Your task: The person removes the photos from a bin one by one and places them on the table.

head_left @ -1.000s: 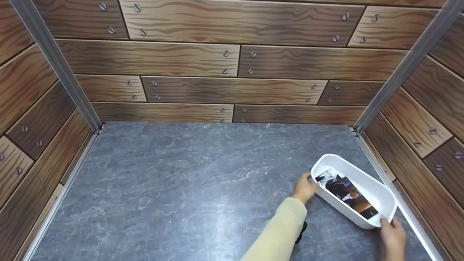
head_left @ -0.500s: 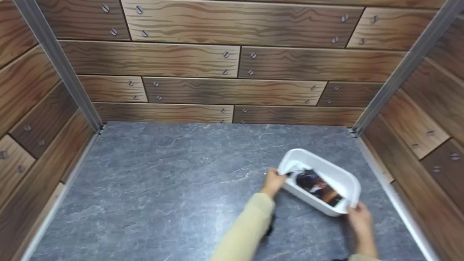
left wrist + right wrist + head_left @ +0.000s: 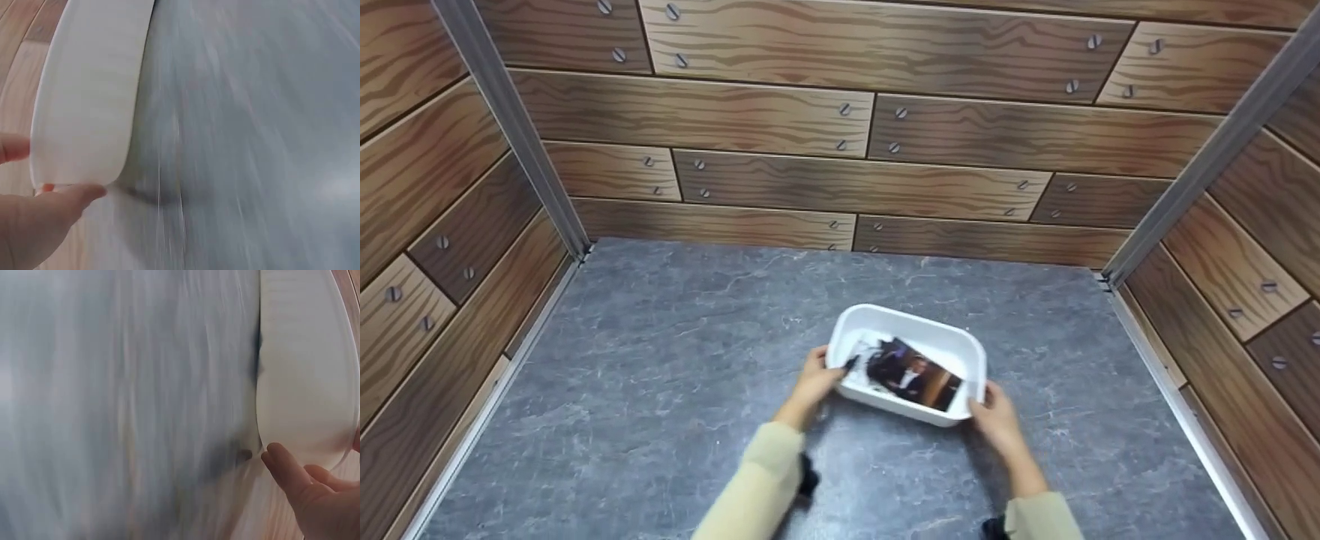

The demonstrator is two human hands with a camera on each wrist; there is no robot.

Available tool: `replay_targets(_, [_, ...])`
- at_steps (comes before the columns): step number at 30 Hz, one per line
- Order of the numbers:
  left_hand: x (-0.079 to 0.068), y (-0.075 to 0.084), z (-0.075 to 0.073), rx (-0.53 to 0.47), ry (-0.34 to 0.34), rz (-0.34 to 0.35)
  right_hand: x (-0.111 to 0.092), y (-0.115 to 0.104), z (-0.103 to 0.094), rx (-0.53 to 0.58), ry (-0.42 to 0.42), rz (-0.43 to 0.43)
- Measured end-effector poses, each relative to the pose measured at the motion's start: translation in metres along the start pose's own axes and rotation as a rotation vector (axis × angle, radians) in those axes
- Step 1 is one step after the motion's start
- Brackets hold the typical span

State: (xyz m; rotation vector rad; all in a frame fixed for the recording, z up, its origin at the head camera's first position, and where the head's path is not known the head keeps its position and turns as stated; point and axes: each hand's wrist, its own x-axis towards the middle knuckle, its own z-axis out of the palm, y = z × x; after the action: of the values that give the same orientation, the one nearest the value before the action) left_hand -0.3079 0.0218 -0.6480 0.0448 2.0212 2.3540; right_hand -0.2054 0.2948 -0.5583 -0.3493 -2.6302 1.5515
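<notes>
A white plastic tub [image 3: 894, 406] with rounded corners is gripped between both hands near the middle of the grey surface. Photo prints [image 3: 913, 375] lie inside it, one of them showing a person in a dark suit. At the tub's left end, my left hand [image 3: 814, 382] holds the rim and wall. My right hand [image 3: 997, 421] grips the right end, by the near corner. In the left wrist view the thumb lies along the lower edge of the tub wall [image 3: 90, 101]. Fingers support the tub's end [image 3: 306, 371] in the right wrist view.
The grey marble-patterned surface [image 3: 675, 337] is bounded by wood-plank-patterned panels [image 3: 780, 176] at the back and both sides. Metal posts [image 3: 514, 127] stand in the back corners, with metal strips along the side edges.
Both hands have carried the tub leftward from the right side to the middle of the surface. It has turned a little, lying more nearly crosswise. The photo prints stay inside.
</notes>
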Motion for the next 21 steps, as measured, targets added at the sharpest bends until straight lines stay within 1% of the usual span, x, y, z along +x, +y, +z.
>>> replay_targets(1, [-0.02,0.028,-0.01,0.0,-0.012,-0.031,-0.002,-0.003,0.007,0.007,-0.015,-0.012])
replay_targets(3, [-0.05,0.07,-0.027,0.031,-0.024,-0.073,-0.005,-0.009,0.021,0.046,-0.048,-0.023])
replay_targets(4, [-0.062,0.088,-0.034,0.056,-0.024,-0.109,-0.006,-0.012,0.028,0.059,-0.06,-0.027])
replay_targets(6, [-0.073,0.103,-0.048,0.094,-0.03,-0.119,-0.006,-0.017,0.04,0.101,-0.083,-0.043])
replay_targets(7, [-0.076,0.107,-0.056,0.1,-0.032,-0.125,-0.005,-0.021,0.046,0.125,-0.098,-0.053])
replay_targets(9, [-0.077,0.11,-0.071,0.102,-0.026,-0.125,-0.002,-0.028,0.058,0.161,-0.129,-0.075])
replay_targets(11, [-0.075,0.109,-0.084,0.079,-0.007,-0.13,0.001,-0.033,0.069,0.175,-0.16,-0.096])
replay_targets(14, [-0.073,0.106,-0.098,0.031,0.038,-0.148,0.002,-0.038,0.08,0.223,-0.213,-0.066])
replay_targets(16, [-0.074,0.104,-0.102,-0.007,0.049,-0.156,0.002,-0.04,0.085,0.255,-0.232,-0.03])
replay_targets(18, [-0.077,0.103,-0.104,-0.043,0.048,-0.164,0.002,-0.041,0.086,0.296,-0.232,-0.005])
replay_targets(19, [-0.079,0.103,-0.103,-0.057,0.045,-0.166,0.002,-0.042,0.085,0.29,-0.215,-0.011])
replay_targets(21, [-0.082,0.102,-0.101,-0.075,0.045,-0.163,0.005,-0.046,0.083,0.252,-0.15,-0.052])
